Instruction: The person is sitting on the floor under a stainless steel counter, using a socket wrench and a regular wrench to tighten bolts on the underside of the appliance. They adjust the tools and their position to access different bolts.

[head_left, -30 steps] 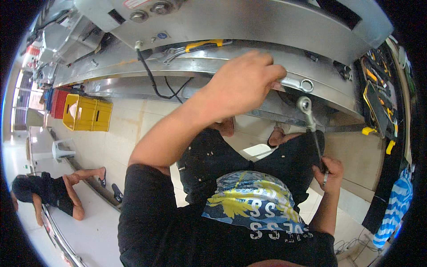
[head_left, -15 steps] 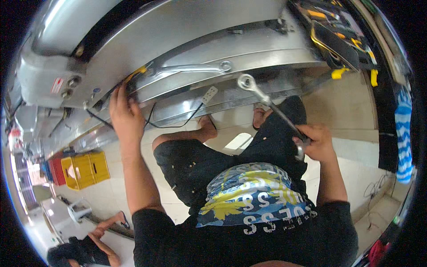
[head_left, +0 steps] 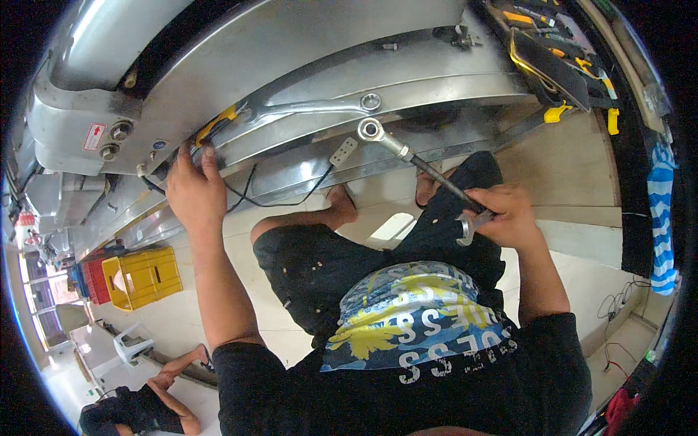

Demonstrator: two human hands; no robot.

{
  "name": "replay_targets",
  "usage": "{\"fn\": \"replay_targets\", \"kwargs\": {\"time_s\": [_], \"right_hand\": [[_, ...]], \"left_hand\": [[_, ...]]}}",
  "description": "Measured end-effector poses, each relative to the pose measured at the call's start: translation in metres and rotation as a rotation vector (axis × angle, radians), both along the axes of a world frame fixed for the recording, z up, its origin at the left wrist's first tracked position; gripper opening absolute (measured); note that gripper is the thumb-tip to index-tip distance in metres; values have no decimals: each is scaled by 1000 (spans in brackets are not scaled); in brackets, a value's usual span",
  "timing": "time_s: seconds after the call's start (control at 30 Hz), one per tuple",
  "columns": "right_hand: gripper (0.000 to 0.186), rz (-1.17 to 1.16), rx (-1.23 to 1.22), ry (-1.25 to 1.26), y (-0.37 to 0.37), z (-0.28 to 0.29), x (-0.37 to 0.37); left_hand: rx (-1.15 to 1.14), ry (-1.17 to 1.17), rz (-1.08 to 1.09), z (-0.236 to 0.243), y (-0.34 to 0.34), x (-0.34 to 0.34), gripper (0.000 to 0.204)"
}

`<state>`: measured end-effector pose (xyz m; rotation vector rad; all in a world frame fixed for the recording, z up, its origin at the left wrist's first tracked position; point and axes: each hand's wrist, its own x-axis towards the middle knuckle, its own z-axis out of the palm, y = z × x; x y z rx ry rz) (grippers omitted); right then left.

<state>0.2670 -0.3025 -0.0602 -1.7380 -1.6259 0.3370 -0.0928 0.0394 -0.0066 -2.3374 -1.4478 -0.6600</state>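
My right hand (head_left: 507, 214) is closed round the lower part of a dark rod (head_left: 445, 180) with a shiny ring-shaped rod end (head_left: 371, 129). An open-ended wrench jaw (head_left: 465, 228) sticks out beside the same fingers; the rest of it is hidden. Reaching to the metal ledge, my left hand (head_left: 196, 190) has thumb and forefinger apart, with nothing seen between them. Just above its fingertips lies a yellow-and-black tool (head_left: 218, 125), its kind unclear. A silver combination wrench (head_left: 313, 108) rests along the ledge, its ring end toward the right.
A steel machine housing (head_left: 91, 131) with bolts stands at the left. A power strip (head_left: 343, 151) with black cable lies below the ledge. An open tool case (head_left: 549, 65) is at the far right. Yellow crate (head_left: 145, 277) and a seated person (head_left: 142, 407) are at lower left.
My right hand has brought the rod slightly left, and the wrench jaw beside it shows more clearly. My left hand has shifted a little left, away from the yellow-and-black tool.
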Motion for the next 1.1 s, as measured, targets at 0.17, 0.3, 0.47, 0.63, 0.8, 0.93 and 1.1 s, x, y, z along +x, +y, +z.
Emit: {"fn": "replay_targets", "kwargs": {"time_s": [0.17,0.3,0.47,0.63,0.8,0.93,1.1], "right_hand": [[45,4,-48,-50,1,0,3],[53,21,-82,-13,2,0,3],[57,52,-144,52,2,-5,4],[39,53,-86,30,14,-6,-6],[36,34,-181,111,17,-3,-11],[33,-5,-204,63,18,5,-18],[32,47,-115,53,20,-3,-20]], "left_hand": [[-161,84,152,10,-2,2,56],[-313,94,220,29,-1,6,60],[-315,2,217,24,-9,-11,58],[-443,-237,336,14,-23,-11,60],[-340,-494,327,-8,-15,-2,67],[-462,-685,380,4,-25,6,65],[-437,-1025,298,-17,-32,0,52]]}}
